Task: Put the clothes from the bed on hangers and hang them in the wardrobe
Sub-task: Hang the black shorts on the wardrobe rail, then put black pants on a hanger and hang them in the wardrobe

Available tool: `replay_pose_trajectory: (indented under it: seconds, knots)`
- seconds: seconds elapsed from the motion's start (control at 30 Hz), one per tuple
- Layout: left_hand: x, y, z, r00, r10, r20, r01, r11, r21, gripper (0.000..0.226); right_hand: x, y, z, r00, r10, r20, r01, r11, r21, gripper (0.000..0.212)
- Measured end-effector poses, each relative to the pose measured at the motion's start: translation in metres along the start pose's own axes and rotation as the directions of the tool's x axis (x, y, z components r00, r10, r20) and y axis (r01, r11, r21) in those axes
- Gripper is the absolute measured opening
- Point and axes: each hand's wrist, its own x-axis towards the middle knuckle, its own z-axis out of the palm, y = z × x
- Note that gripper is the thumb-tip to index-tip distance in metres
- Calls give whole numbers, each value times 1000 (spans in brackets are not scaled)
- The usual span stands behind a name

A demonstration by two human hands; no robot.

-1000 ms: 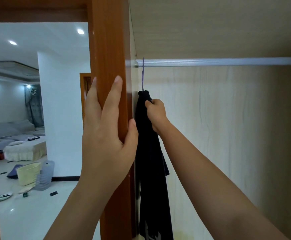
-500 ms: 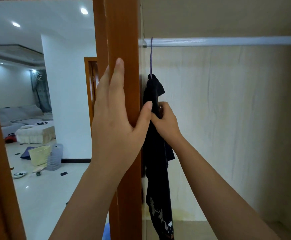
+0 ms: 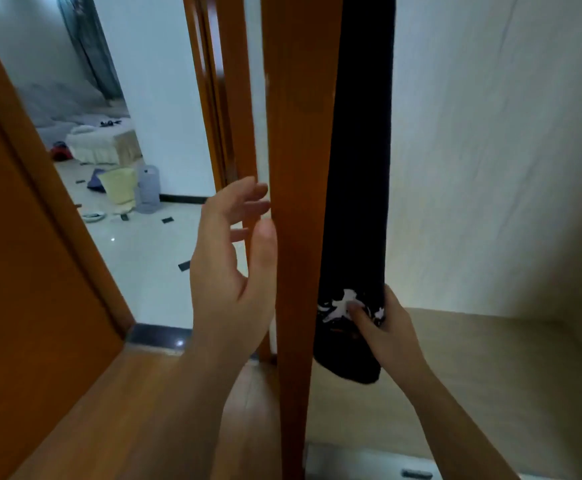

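Here, looking down into the wardrobe (image 3: 559,254) past its orange upright (image 3: 296,168). Hanging straight down just right of that upright, close against its edge: the dark garment (image 3: 359,150), a long narrow column of cloth in front of the pale back wall (image 3: 473,133), top out of view above. Gripping it near the bottom with the right hand (image 3: 386,327): thumb pressed on the front, right on the white print (image 3: 334,308), fingers curled round the far edge of the cloth. Below the grip, only a short dark end of the cloth, seemingly clear of the wardrobe floor (image 3: 507,375).

On the other side of the upright, holding nothing with the left hand (image 3: 227,265): fingers loose and slightly spread, palm turned toward the wood, thumb lying along the upright's left edge, fingertips just beside it. Touching or not, hard to tell through the blur. So, one of the hands on either side of the upright, garment only in the right, left parted from the cloth by the wood between.

Further left, an orange door frame (image 3: 23,254), and through the opening a pale tiled floor (image 3: 137,265) with a yellow basket (image 3: 120,187) just beside a clear water jug (image 3: 149,188), a cloth-covered seat (image 3: 106,143) behind them, small dark scraps scattered about.
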Motion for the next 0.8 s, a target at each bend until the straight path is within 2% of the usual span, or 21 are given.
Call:
replay_pose_trajectory:
  seconds: [0.07, 0.13, 0.17, 0.2, 0.23, 0.27, 0.3, 0.33, 0.37, 0.4, 0.43, 0.47, 0.53, 0.6, 0.7, 0.8]
  knots:
    - [-25, -17, -7, 993, -109, 33, 109, 994, 24, 18, -24, 25, 4, 997, 71, 31, -69, 997, -46, 28]
    - [-58, -28, -12, 965, -257, 53, 248, 958, 143, 13, -45, 50, 5, 986, 156, 61, -148, 981, -122, 29]
    - [-74, -41, -17, 939, -340, 56, 320, 920, 225, 13, -54, 64, 5, 977, 195, 84, -179, 969, -172, 25]
    - [-86, -56, -27, 889, -435, 140, 389, 881, 270, 17, -62, 77, 6, 966, 235, 108, -207, 952, -226, 20]
    - [-92, -74, -43, 748, -558, 359, 523, 829, 197, 23, -69, 91, 7, 952, 276, 135, -231, 932, -280, 16]
    - [-100, -91, -59, 584, -503, 637, 656, 755, -4, 29, -75, 103, 8, 937, 308, 165, -243, 914, -325, 15]
    - [-117, -105, -75, 547, -379, 746, 712, 680, -176, 31, -80, 115, 10, 919, 336, 203, -247, 897, -365, 15]
    - [-139, -121, -90, 494, -295, 818, 748, 624, -226, 29, -84, 126, 13, 894, 375, 245, -256, 877, -406, 16]
    - [-164, -129, -98, 434, -468, 770, 782, 620, -64, 24, -87, 136, 16, 858, 428, 285, -276, 851, -447, 18]
    - [-187, -128, -101, 359, -750, 555, 822, 536, 193, 19, -90, 145, 20, 810, 488, 324, -297, 819, -491, 21]
    - [-212, -128, -104, 417, -895, 156, 828, 445, 341, 15, -94, 154, 24, 760, 542, 359, -305, 785, -539, 24]
    - [-239, -122, -109, 415, -905, -94, 828, 332, 452, 16, -99, 163, 30, 709, 584, 394, -295, 754, -586, 26]
    - [-283, -117, -125, 261, -948, -183, 890, 162, 426, 21, -110, 175, 44, 613, 631, 476, -231, 719, -655, 21]
    - [-321, -118, -154, 141, -948, -286, 938, 35, 344, 20, -122, 182, 62, 531, 640, 556, -137, 712, -689, 11]
    - [-377, -97, -195, -18, -887, -461, 966, -135, 222, 20, -136, 181, 97, 406, 631, 661, 18, 718, -696, 9]
    - [-430, -70, -228, -180, -795, -580, 957, -277, 82, 21, -148, 173, 139, 276, 620, 735, 100, 742, -663, 10]
